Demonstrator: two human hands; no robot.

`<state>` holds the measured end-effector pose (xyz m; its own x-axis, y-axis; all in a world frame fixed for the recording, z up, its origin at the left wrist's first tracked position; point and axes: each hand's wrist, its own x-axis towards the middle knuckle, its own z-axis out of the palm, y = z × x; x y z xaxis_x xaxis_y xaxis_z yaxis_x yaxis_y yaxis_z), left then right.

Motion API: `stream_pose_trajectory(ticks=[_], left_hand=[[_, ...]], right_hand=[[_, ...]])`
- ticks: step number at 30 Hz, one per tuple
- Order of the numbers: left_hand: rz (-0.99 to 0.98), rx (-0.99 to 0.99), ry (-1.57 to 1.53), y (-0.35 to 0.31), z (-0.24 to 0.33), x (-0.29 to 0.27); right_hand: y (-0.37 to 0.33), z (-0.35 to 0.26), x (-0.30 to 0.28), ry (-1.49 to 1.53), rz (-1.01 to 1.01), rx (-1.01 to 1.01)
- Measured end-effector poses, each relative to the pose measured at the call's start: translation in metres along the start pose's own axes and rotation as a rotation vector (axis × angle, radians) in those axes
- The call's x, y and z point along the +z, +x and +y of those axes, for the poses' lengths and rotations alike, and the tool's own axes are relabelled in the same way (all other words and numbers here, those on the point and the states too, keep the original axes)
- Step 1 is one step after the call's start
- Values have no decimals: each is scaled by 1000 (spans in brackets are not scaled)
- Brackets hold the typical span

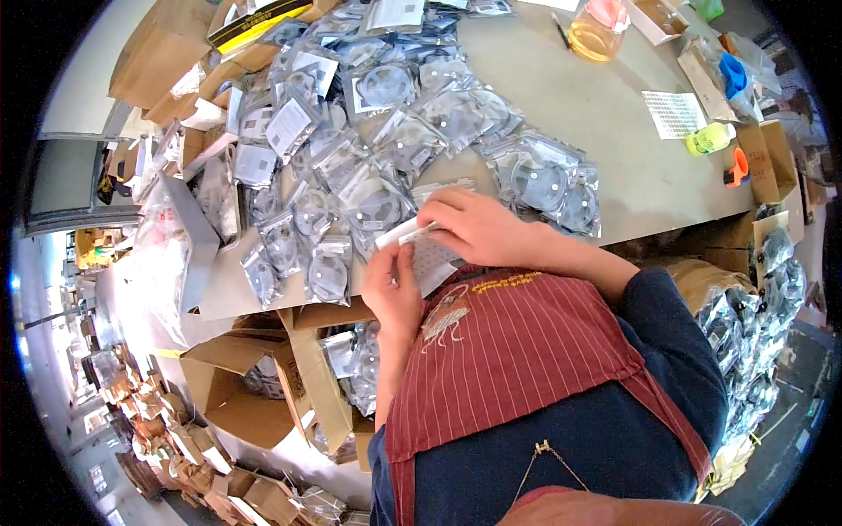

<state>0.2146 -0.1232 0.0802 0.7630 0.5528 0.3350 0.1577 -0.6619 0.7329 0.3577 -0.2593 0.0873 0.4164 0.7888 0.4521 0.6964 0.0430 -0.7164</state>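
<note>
Close in front of my apron, both hands are on a white sheet with rows of small marks (pixel 428 261), its upper edge bent over into a pale strip. My left hand (pixel 392 289) is closed, thumb and fingers pinching the sheet's left side. From the right, my right hand (pixel 474 226) reaches over with bent fingers closed on the upper edge. Beyond them spreads a heap of clear plastic bags holding round grey parts (pixel 377 203). Some bags have white labels (pixel 289 126) on them. The fingertips hide part of the sheet's edge.
Bags cover the table's left and middle. At the far right are a jar of amber liquid (pixel 598 33), a printed sheet (pixel 674 115), a green-yellow bottle (pixel 711 138) and an orange tool (pixel 737 167). Open cardboard boxes (pixel 237 390) stand below the near edge; more bagged parts (pixel 754 307) hang at right.
</note>
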Motion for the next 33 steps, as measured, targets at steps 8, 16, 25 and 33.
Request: stream_pose_trajectory(ticks=[8,16,25,33], left_hand=[[-2,-10,11,-4,-4,0],[-87,-480,-324,-4,-18,-3],[210,-599,-484,-5,-60,-44],[308,-565,-502,0,-59,-55]], right_hand=[[10,3,18,-84,-78,-50],[10,1,22,-150,-186,-199],[-7,74,-2,269,-324,601],[-18,85,37,-364,-561,552]])
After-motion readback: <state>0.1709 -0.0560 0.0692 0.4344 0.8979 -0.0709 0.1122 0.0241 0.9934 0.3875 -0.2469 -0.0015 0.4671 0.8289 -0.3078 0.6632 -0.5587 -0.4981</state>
